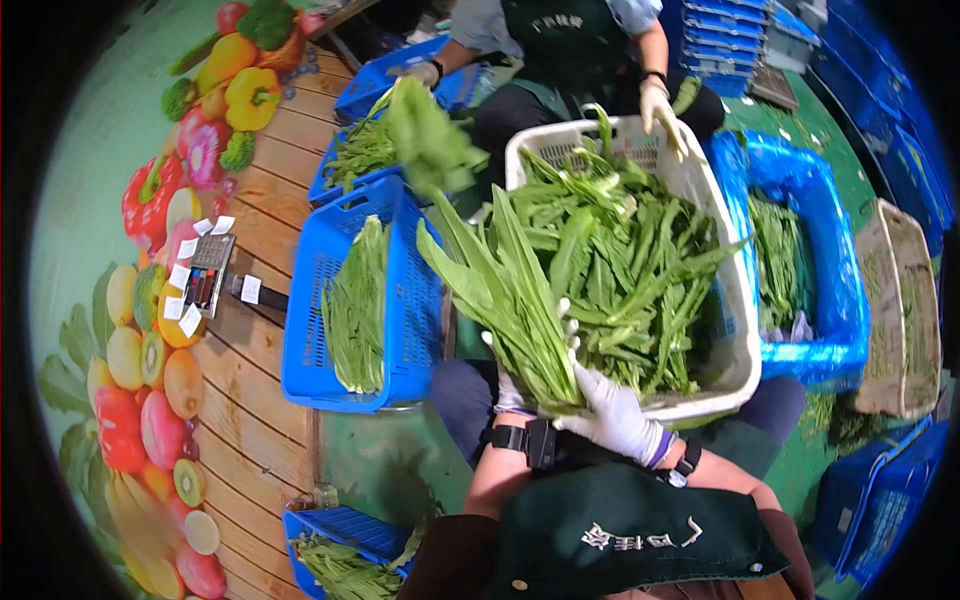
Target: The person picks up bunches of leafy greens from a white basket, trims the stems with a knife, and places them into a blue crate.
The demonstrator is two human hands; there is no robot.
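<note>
A bunch of long-leaved leafy greens (510,310) stands tilted in front of me, its leaf tips pointing up and left. My left hand (508,388), in a white glove, is wrapped round its lower part from behind, and much of that hand is hidden by the leaves. At the stem end, my right hand (612,408), also gloved in white, closes on the same bunch from the right. Just beyond is a white plastic crate (742,330) heaped with loose leafy greens (620,250).
Opposite, a person's gloved hand (660,115) is at the white crate's far rim; their other hand holds blurred greens (430,135). A blue crate (415,290) with a bunch stands left. On the right are a blue-lined crate (835,280) and a beige crate (900,330).
</note>
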